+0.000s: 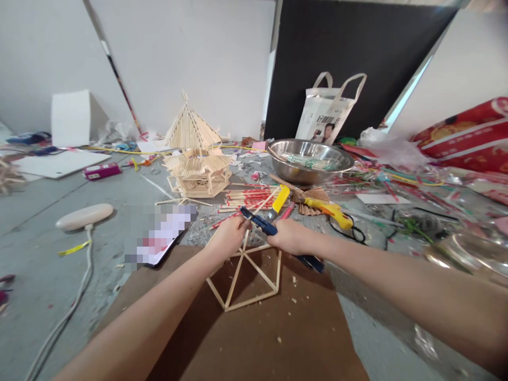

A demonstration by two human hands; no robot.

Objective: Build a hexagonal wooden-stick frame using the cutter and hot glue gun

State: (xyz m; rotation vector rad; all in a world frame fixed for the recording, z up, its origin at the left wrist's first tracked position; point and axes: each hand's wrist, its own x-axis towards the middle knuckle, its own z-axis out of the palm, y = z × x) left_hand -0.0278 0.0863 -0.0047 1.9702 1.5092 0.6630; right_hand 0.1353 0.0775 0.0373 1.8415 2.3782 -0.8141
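Note:
A flat frame of thin wooden sticks (254, 275) lies on a brown cardboard sheet (278, 338). My left hand (229, 235) is closed on a stick at the frame's far corner. My right hand (289, 236) is closed round blue-handled cutters (260, 222), their jaws at the stick beside my left fingers; the handle ends stick out below the wrist. A long stick runs from the frame up toward a yellow piece (281, 198).
A wooden stick pavilion model (196, 159) stands behind. A steel bowl (309, 161), a yellow glue gun (329, 210), red-wrapped chopsticks (248, 198), a phone (162, 235), a white cable (71, 301) and a tote bag (327, 108) lie about the littered floor.

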